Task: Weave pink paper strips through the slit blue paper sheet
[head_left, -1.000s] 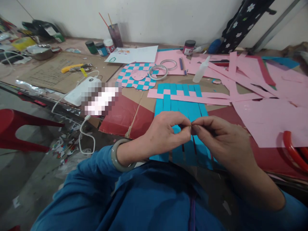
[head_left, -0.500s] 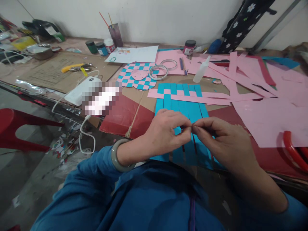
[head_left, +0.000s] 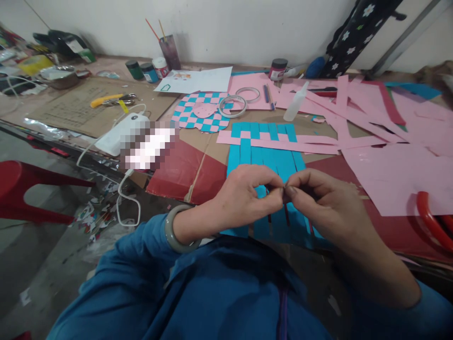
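Note:
My left hand (head_left: 240,196) and my right hand (head_left: 325,203) meet above a mat of blue paper strips (head_left: 272,163), which has pink strips (head_left: 276,144) woven across its far end. Their fingertips pinch something small and thin between them (head_left: 284,192), probably a paper sliver, though the fingers hide most of it. Both hands hover over the blue strips and hide part of them. A stone bangle (head_left: 180,230) circles my left wrist. Farther off lies a round pink and blue woven disc (head_left: 200,120).
Loose pink sheets and strips (head_left: 392,174) cover the table's right side. Rolls of tape (head_left: 233,106), a glue bottle (head_left: 293,108), paint jars and a yellow cutter (head_left: 106,100) stand beyond. A white cable (head_left: 127,208) hangs off the near edge, above a red stool (head_left: 21,189).
Both hands have drawn slightly closer, with the fingers curled more tightly around the pinched bit. The paper on the table has not visibly moved.

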Tool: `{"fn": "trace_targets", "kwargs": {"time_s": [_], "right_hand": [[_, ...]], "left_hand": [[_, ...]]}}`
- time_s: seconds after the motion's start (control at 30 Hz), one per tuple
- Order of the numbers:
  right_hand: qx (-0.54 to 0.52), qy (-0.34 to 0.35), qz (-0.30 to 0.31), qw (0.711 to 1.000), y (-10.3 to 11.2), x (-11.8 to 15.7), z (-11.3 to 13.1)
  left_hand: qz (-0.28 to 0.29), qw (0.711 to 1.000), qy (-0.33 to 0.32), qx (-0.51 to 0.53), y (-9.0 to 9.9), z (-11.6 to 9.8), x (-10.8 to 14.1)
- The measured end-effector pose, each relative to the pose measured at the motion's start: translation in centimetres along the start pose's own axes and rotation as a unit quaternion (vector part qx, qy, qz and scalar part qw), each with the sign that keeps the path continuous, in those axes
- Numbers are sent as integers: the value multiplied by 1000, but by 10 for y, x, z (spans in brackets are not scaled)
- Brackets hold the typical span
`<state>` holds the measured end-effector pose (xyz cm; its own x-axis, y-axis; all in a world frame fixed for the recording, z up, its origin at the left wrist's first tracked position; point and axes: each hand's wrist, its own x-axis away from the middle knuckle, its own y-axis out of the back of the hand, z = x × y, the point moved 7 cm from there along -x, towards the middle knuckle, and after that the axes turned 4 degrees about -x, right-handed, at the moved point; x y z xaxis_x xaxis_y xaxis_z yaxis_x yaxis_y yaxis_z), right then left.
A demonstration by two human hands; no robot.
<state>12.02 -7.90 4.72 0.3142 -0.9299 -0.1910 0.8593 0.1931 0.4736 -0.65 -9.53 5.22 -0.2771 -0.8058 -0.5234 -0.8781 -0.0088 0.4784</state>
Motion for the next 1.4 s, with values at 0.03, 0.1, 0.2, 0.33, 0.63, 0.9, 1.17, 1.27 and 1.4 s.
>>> {"fn": "trace_targets", "kwargs": {"time_s": [0.03,0.1,0.2,0.33,0.63,0.9,1.17,1.27,1.4], "right_hand": [[-17,-6,1,1000,0,0,-1],[-51,-22,4,998,-2,0,-5],[-92,-44,6,995,-3,0,-10],[-152,-66,20,986,-6,1,-15],[-147,-65,11,987,-6,1,-15],[-26,-17,13,999,-1,1,-6],[-24,-21,8,999,-3,2,-2],[-50,-30,9,998,-5,2,-3],[-85,-44,3,995,-6,2,-6]], "left_hand": [[6,1000,12,15,0,1,0],[14,999,38,37,-1,4,-1],[22,995,74,65,-2,7,0],[30,990,106,92,-4,10,0],[48,987,127,86,-5,15,3],[75,989,114,56,-4,12,1],[41,991,106,75,-3,11,-1],[34,991,103,81,-3,11,-1],[30,990,105,92,-3,13,-1]]}}
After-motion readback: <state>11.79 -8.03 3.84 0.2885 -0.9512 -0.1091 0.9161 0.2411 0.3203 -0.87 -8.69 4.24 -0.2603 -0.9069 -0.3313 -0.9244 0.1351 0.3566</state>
